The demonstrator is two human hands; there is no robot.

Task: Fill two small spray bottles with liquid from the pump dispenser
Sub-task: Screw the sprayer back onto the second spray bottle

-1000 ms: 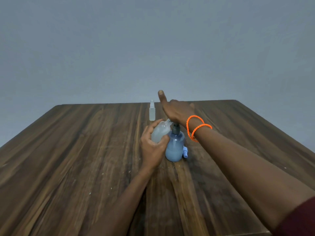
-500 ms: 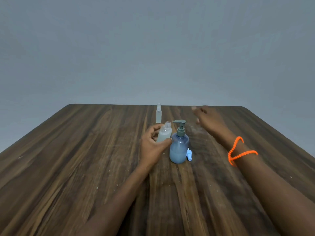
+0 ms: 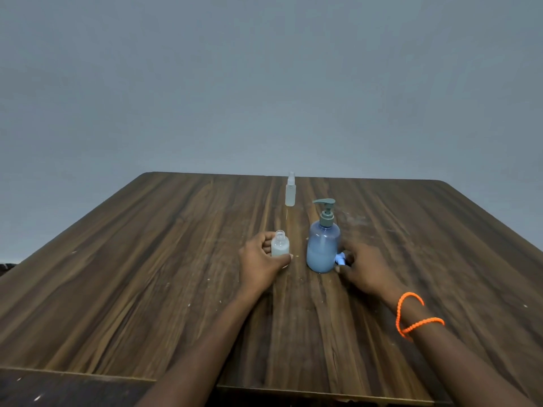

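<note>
A blue pump dispenser (image 3: 323, 248) with a grey pump head stands upright in the middle of the wooden table (image 3: 147, 274). Just left of it, my left hand (image 3: 261, 264) grips a small open spray bottle (image 3: 279, 244) that stands on the table with pale liquid inside and no cap. My right hand (image 3: 364, 268) rests on the table right of the dispenser, its fingers closing around a small light-blue spray cap (image 3: 340, 259). A second small spray bottle (image 3: 290, 190), capped, stands further back.
The table's near edge (image 3: 293, 390) runs across the bottom of the view. A plain grey wall (image 3: 264, 83) rises behind the far edge. An orange bead bracelet (image 3: 411, 315) circles my right wrist.
My right hand left the pump head, swung right and came down onto the cap beside the dispenser. My left hand brought the open bottle away from the spout and set it upright on the table.
</note>
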